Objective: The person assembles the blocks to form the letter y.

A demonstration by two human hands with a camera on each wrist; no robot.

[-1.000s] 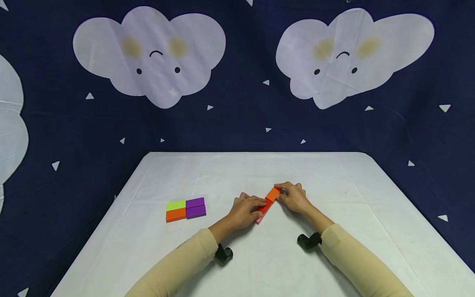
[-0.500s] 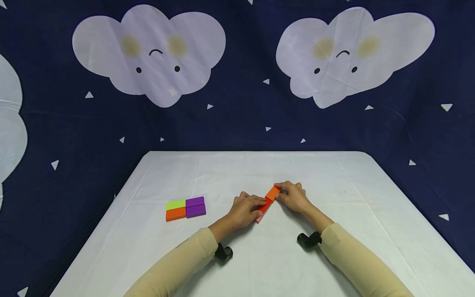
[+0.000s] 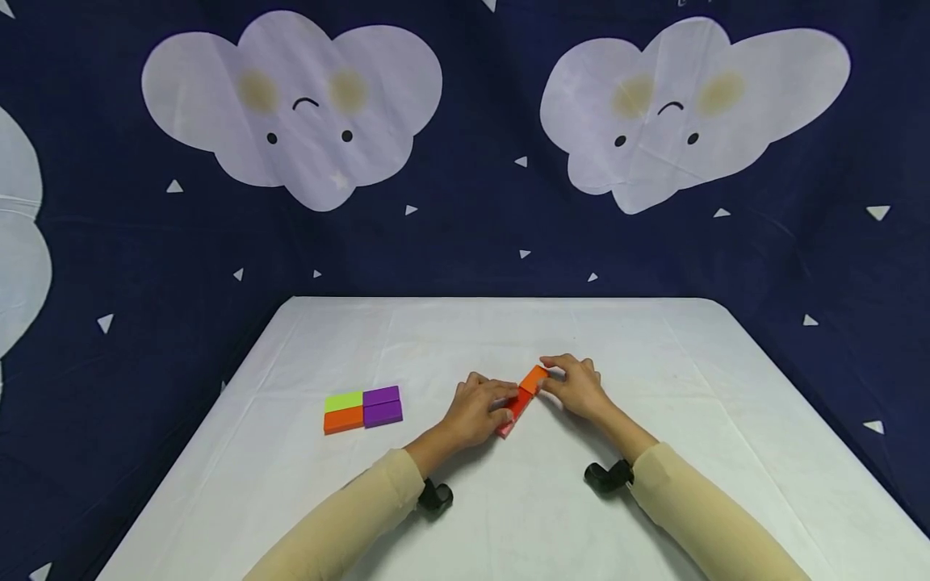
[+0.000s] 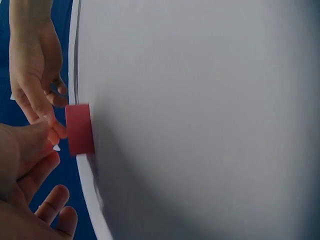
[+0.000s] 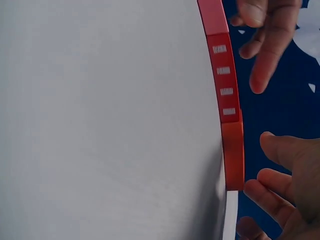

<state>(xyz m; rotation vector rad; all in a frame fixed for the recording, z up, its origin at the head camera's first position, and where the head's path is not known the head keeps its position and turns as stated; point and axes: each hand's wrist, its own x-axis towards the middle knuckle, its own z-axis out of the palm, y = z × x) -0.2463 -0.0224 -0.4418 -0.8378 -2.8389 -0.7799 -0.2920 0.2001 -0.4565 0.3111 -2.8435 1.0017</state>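
Note:
A slanting row of blocks lies end to end on the table, mid-right in the head view: an orange block (image 3: 534, 378) at the far end, a red block (image 3: 517, 404) in the middle, and a pinkish-red block (image 3: 503, 432) nearest. My left hand (image 3: 474, 411) hovers along the left side of the red block, thumb and index spread and loosely bent. Beside the orange block is my right hand (image 3: 574, 386); its thumb and fingers are parted around the far end. The right wrist view shows small white printed marks on the red block (image 5: 225, 80) and a gap between both hands' fingers and the row.
On the left, a lime-green block (image 3: 344, 401), another orange block (image 3: 344, 420) and two purple blocks (image 3: 383, 415) form a flat rectangle. All lie on a white-covered table (image 3: 363, 339). A dark blue curtain with clouds (image 3: 472, 242) hangs behind.
My right fingers have spread and come off the orange block, which stays in line. The left hand and the row have shifted only slightly to the left.

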